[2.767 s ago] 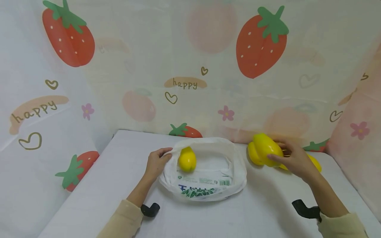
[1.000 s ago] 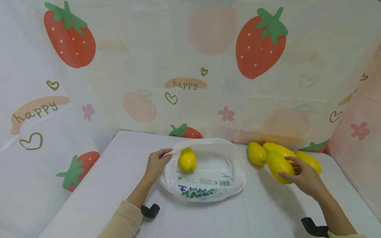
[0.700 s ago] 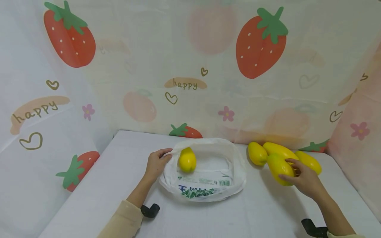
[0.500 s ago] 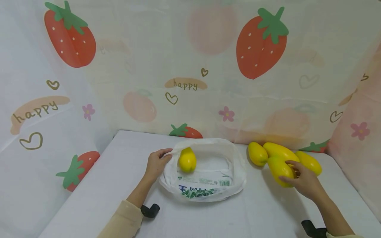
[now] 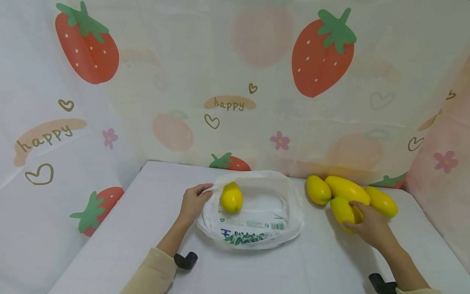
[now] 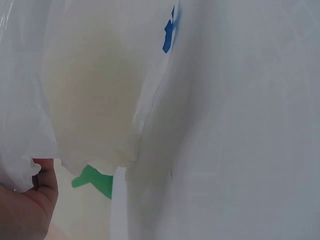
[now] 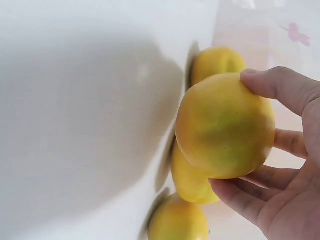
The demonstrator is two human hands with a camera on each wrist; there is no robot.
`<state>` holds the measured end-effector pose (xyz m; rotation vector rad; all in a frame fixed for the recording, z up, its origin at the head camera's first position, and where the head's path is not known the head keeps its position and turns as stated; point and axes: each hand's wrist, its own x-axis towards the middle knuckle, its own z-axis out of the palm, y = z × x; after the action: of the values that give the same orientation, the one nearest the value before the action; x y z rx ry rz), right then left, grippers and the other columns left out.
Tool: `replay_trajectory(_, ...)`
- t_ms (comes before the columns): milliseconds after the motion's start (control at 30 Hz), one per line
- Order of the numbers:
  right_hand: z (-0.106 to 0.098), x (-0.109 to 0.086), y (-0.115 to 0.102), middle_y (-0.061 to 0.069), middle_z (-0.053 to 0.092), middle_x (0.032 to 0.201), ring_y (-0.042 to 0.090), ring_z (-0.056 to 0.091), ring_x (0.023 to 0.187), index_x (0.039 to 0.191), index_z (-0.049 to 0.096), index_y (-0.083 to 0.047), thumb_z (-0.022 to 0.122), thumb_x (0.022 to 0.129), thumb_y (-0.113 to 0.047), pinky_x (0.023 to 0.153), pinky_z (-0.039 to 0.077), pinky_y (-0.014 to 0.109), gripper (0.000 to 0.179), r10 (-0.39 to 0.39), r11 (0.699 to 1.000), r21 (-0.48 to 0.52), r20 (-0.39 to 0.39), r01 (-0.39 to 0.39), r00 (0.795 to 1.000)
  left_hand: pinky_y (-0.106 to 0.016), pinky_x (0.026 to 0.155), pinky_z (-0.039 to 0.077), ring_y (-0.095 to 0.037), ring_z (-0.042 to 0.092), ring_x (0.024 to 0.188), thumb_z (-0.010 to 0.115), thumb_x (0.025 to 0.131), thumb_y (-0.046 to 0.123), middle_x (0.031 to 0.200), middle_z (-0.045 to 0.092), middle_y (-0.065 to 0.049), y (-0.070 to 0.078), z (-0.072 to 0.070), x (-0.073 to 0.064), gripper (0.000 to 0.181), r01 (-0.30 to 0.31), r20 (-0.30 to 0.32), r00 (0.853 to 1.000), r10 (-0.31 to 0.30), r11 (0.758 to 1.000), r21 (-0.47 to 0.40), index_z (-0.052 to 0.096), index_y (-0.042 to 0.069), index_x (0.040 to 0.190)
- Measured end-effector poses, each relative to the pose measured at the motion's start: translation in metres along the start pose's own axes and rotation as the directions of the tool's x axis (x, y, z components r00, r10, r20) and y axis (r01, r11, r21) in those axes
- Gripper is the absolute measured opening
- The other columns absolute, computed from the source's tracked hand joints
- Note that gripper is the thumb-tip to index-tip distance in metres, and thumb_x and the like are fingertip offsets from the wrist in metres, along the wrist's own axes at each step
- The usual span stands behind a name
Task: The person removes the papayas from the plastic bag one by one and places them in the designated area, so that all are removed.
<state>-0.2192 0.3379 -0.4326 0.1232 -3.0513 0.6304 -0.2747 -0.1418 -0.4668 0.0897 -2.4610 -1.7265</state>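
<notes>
A white plastic bag (image 5: pixel 295 218) with green and blue print stands open-mouthed on the white table. My left hand (image 5: pixel 194 202) pinches its left rim; in the left wrist view the thin plastic (image 6: pixel 95 90) fills much of the picture. One yellow fruit (image 5: pixel 231 198) lies inside, against the bag's left wall. To the right of the bag, my right hand (image 5: pixel 376 226) holds an oblong yellow fruit with a greenish tip (image 5: pixel 338 210). In the right wrist view, thumb and fingertips surround this fruit (image 7: pixel 225 125), its greenish end facing the camera.
Behind the held fruit, three more sit by the back wall: a left yellow fruit (image 5: pixel 318 190), a longer middle one (image 5: pixel 346 190) and a right one (image 5: pixel 382 201). A strawberry-printed cloth (image 5: pixel 176 73) encloses the table at the back and sides.
My right hand has brought the yellow fruit down and nearer from in front of the back row, its greenish tip now toward the back. My left hand keeps its place on the bag rim.
</notes>
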Motion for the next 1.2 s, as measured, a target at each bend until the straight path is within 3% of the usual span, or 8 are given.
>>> replay_trajectory(200,0.004,0.001,-0.001,0.043,0.045,0.130,0.056,0.047,0.113,0.136,0.042,0.009,0.075,0.082,-0.033,0.091,0.042,0.071,0.076,0.036,0.998,-0.049,0.019,-0.036,0.999,-0.038,0.103,0.049,-0.028,0.060,0.122,0.060,0.095,0.012,0.130,0.064,-0.013,-0.001,0.000,0.002,0.028,0.009,0.000,1.000,-0.009,1.000,0.004,0.067,0.009,0.122)
replay_trajectory(900,0.020,0.002,-0.006,0.043,0.048,0.124,0.057,0.051,0.108,0.132,0.046,0.010,0.075,0.081,-0.022,0.091,0.044,0.068,0.067,-0.047,0.991,-0.128,-0.089,0.036,0.995,-0.038,0.103,0.049,-0.028,0.061,0.121,0.060,0.095,0.012,0.129,0.065,-0.013,-0.002,0.002,0.003,0.027,0.012,0.000,1.000,-0.012,1.000,-0.005,0.067,0.009,0.122)
replay_trajectory(1200,0.020,-0.001,-0.011,0.043,0.046,0.125,0.058,0.049,0.108,0.132,0.044,0.011,0.074,0.081,-0.023,0.089,0.045,0.069,0.068,-0.035,0.991,-0.131,-0.100,0.021,0.994,-0.038,0.103,0.050,-0.027,0.061,0.121,0.060,0.095,0.012,0.128,0.065,-0.013,-0.003,0.002,0.003,0.027,0.014,0.003,1.000,-0.014,1.000,-0.005,0.068,0.008,0.121)
